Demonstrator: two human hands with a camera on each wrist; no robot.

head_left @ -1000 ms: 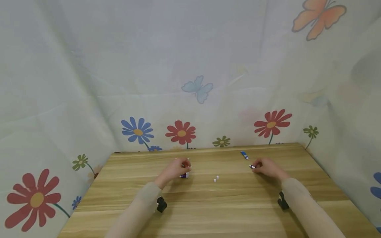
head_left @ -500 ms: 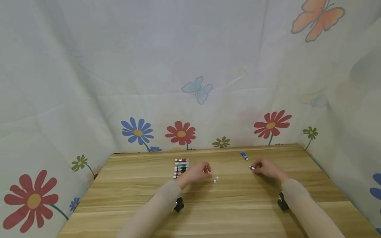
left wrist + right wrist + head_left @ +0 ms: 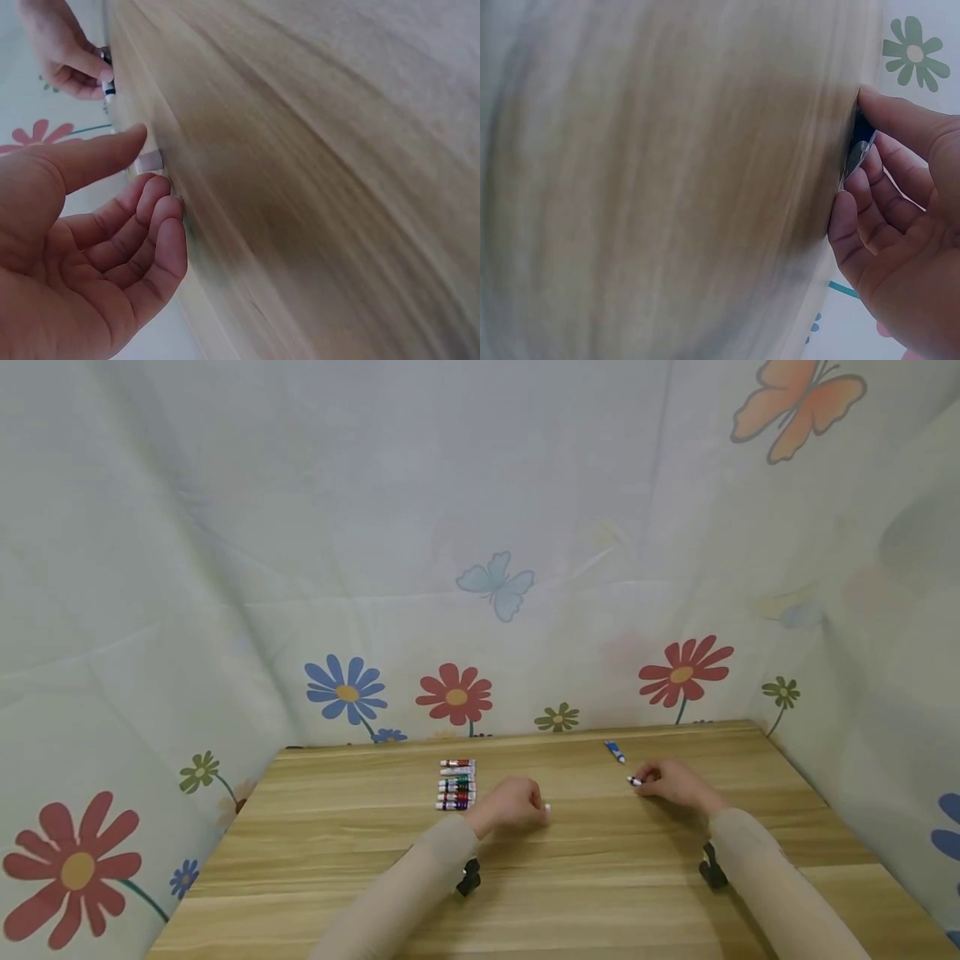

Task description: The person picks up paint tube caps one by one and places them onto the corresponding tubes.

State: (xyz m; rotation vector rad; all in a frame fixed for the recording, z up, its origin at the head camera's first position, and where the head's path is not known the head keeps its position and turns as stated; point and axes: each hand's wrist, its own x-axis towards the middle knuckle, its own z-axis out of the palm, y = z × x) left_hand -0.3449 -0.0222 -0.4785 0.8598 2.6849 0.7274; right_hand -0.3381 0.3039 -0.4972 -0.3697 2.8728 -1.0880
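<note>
My left hand (image 3: 513,802) is low over the middle of the table, right at a small white cap (image 3: 548,807). In the left wrist view that white cap (image 3: 150,160) shows in the gap between the thumb and the loosely bent fingers. A second white cap is hidden behind this hand in the head view. On the right, my right hand (image 3: 671,781) pinches a small dark paint tube (image 3: 634,781), its white end pointing left. Seen from the right wrist, thumb and fingers hold the dark tube (image 3: 860,142) close against the tabletop.
Several small paint tubes (image 3: 457,785) lie in a row left of centre on the wooden table (image 3: 585,893). A blue paint tube (image 3: 615,752) lies near the back edge, beyond the right hand. Behind the table hangs a flower-printed cloth (image 3: 360,568).
My left hand has moved right from over the row of tubes to the white caps, uncovering the row. My right hand has stayed in place with the dark paint tube.
</note>
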